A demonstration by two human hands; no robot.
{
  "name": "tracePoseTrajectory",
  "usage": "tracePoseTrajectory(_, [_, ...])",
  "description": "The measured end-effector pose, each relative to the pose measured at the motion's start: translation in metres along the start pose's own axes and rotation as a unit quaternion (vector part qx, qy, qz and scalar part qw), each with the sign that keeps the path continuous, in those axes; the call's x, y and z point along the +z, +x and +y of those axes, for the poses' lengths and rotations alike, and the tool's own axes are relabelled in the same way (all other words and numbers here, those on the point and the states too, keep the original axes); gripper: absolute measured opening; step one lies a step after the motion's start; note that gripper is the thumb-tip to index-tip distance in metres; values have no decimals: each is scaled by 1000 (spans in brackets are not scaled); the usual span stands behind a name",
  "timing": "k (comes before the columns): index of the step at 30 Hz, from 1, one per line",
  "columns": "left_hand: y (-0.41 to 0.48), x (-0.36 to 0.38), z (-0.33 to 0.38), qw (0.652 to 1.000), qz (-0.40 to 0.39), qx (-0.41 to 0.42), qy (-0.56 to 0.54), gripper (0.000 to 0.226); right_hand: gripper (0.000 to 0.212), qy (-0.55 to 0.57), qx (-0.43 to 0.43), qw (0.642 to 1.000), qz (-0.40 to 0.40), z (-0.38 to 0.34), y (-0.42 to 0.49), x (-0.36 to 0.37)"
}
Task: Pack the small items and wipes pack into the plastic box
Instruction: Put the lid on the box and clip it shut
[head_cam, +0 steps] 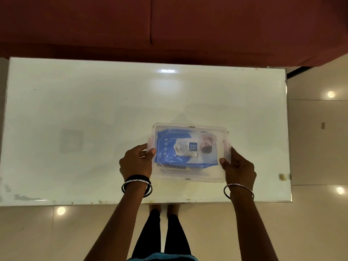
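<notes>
A clear plastic box (190, 175) with its lid on sits on the white table (94, 110), near the front edge and right of centre. Through the lid I see a blue wipes pack (169, 157) with a white label lying flat inside. My left hand (136, 162) grips the box's left end, thumb on the lid by the side latch. My right hand (240, 169) grips the right end the same way. Any small items under the wipes pack are hidden.
A dark red sofa (188, 25) runs along the table's far side. Shiny beige floor tiles (318, 138) lie to the right and in front. A small tan scrap (281, 176) sits at the table's right edge. My legs stand just below the front edge.
</notes>
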State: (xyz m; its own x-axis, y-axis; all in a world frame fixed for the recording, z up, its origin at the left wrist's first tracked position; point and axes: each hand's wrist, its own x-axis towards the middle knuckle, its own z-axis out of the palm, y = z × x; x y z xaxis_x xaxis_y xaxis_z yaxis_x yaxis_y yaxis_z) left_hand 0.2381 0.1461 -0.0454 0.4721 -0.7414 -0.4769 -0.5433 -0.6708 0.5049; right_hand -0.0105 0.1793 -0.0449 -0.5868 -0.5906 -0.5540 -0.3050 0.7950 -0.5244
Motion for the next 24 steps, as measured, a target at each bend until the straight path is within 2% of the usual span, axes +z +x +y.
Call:
tracePoseTrajectory(3, [5, -1, -4, 999, -27, -16, -30, 39, 55, 0, 12, 1000, 1, 0, 2, 2])
tracePoseTrajectory(7, [14, 1, -12, 984, -98, -85, -124, 37, 54, 26, 39, 999, -8, 2, 11, -1])
tracePoseTrajectory(10, [17, 3, -18, 972, -142, -116, -146, 45, 55, 40, 55, 997, -24, 4, 15, -3])
tracePoseTrajectory(12, [19, 3, -20, 950, -184, -163, -193, 58, 56, 43, 67, 996, -32, 5, 17, -4])
tracePoseTrajectory(14, [22, 2, -22, 912, -243, -210, -256, 63, 56, 56, 80, 994, -45, 6, 20, -6])
tracePoseTrajectory(15, [23, 1, -22, 899, -273, -214, -268, 59, 56, 66, 85, 992, -59, 7, 23, -7])
tracePoseTrajectory(17, [25, -2, -21, 893, -304, -188, -275, 34, 55, 81, 94, 988, -90, 10, 27, -11])
tracePoseTrajectory(18, [26, -3, -20, 897, -299, -175, -275, 23, 55, 84, 97, 987, -100, 11, 29, -13])
tracePoseTrajectory(20, [27, -2, -21, 909, -270, -161, -272, 14, 55, 80, 91, 986, -111, 13, 31, -14])
tracePoseTrajectory(24, [27, 4, -19, 941, -197, -143, -235, 27, 64, 8, 0, 996, -83, 9, 20, -6])
